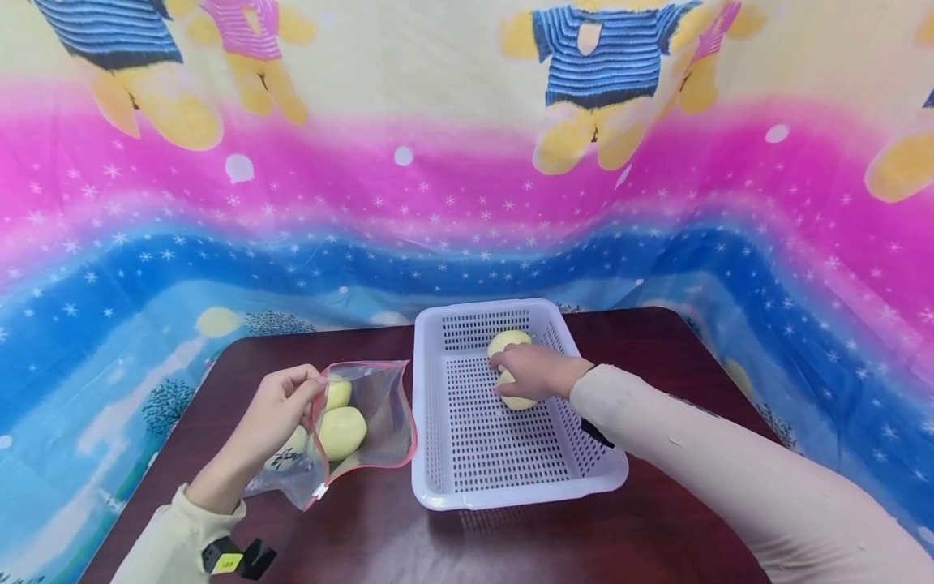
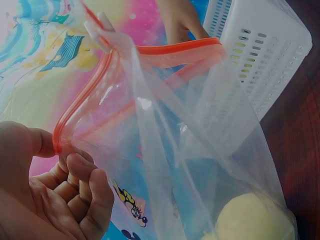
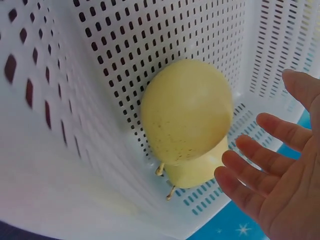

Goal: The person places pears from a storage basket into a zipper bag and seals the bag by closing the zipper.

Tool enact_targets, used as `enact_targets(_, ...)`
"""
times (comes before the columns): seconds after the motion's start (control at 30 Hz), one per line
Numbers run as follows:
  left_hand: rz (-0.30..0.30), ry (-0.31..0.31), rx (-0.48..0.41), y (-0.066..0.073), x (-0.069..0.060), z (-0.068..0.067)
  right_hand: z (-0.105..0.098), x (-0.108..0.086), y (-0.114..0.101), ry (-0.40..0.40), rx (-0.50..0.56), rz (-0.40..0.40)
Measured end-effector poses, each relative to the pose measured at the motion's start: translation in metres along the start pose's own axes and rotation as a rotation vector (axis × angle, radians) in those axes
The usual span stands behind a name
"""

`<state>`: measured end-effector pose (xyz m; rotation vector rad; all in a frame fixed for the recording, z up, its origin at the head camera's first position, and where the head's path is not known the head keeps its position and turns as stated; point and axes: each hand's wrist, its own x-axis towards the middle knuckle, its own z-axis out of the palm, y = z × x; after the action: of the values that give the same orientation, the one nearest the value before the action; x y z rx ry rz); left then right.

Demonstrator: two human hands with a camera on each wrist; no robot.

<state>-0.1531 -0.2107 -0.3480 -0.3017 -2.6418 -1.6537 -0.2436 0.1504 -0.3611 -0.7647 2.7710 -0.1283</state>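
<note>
My left hand [image 1: 272, 412] pinches the red-edged rim of a clear zip bag [image 1: 385, 418], between thumb and fingers in the left wrist view. The bag's mouth gapes toward the basket, and several pale yellow pears [image 1: 343, 434] lie inside it. My right hand [image 1: 541, 370] reaches into a white perforated plastic basket [image 1: 520, 498], over two more pears. The right wrist view shows its fingers [image 3: 270, 162] spread and loose beside the nearer pear [image 3: 187, 107], apart from it. A second pear [image 3: 197, 169] sits partly hidden behind that one, both with short stems.
The basket stands on a dark reddish-brown table [image 1: 379, 535], right beside the bag. A cloth [image 1: 409, 219] printed with bears and snowflakes hangs around the table's back and sides. A white zip slider [image 1: 321, 491] sits at the bag's lower corner.
</note>
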Motion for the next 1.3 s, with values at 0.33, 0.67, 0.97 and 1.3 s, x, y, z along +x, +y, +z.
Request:
enact_targets(0.33, -0.002, -0.003, -0.001, 0.0, -0.001, 0.0, 0.006, 0.01, 0.009, -0.047, -0.043, 0.078)
enact_targets(0.67, -0.016, -0.004, 0.001, 0.001, -0.001, -0.001, 0.009, 0.01, 0.013, -0.104, -0.05, 0.103)
enact_targets(0.97, -0.016, -0.004, -0.009, 0.001, -0.002, -0.002, 0.003, 0.006, 0.002, -0.146, -0.044, 0.132)
enact_targets(1.3, -0.014, -0.005, -0.023, -0.001, -0.003, 0.0, 0.007, 0.006, -0.003, -0.168, -0.126, 0.178)
